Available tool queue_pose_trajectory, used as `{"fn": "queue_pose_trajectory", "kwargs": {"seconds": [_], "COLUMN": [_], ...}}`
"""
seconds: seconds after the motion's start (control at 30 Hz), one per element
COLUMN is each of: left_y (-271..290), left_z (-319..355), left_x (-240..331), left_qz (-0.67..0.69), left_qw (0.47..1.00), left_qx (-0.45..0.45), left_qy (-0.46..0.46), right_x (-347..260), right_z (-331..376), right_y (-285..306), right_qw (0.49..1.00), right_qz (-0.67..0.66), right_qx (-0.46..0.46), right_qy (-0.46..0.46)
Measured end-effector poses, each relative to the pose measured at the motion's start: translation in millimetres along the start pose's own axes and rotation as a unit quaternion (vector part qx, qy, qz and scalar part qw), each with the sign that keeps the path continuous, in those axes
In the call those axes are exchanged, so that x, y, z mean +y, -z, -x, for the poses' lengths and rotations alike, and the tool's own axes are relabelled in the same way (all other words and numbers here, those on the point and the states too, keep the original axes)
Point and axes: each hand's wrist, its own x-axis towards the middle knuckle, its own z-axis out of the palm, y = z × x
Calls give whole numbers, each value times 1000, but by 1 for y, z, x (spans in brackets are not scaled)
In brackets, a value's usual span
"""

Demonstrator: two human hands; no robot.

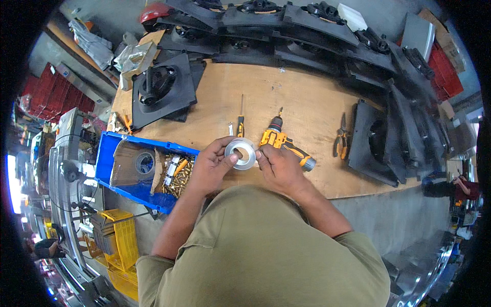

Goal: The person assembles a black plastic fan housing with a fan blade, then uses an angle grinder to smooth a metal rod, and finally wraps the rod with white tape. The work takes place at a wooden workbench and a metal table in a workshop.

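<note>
A roll of clear tape (246, 163) is held up at the table's near edge, in front of my body. My left hand (215, 162) grips it from the left, its thumb reaching over the ring towards the core. On the other side my right hand (280, 168) is closed, with thumb and finger pinched at the roll's right rim; whether it has a loose tape end cannot be made out. Just beyond the right hand lies a yellow and black cordless drill (274, 138). A screwdriver (241, 123) lies beyond the roll, pointing away.
At left, a blue bin (109, 156) holds small brass-coloured fasteners (180, 183) and a cardboard-lined section. Pliers (341, 139) lie on the wooden table (307, 97) at right. Black fan-like housings (162, 87) stand along the left, far and right edges. Yellow crates (123, 238) stand below left.
</note>
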Motion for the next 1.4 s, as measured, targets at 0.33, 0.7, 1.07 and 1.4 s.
{"fn": "queue_pose_trajectory", "kwargs": {"seconds": [0.33, 0.7, 1.07, 1.4], "left_y": [19, 15, 27, 25], "left_z": [14, 10, 7, 10], "left_x": [32, 3, -15, -10], "left_qz": [-113, 23, 146, 249], "left_qw": [993, 995, 986, 968], "left_qx": [-8, -87, -30, 34], "left_qy": [20, 49, -75, -2], "right_x": [-6, -5, 18, -12], "right_z": [-25, -42, -31, -28], "right_y": [41, 24, -9, -5], "right_qw": [999, 751, 859, 952], "right_qz": [26, -616, -439, -236], "right_qx": [-41, -65, -160, -196], "right_qy": [11, -227, -209, 6]}}
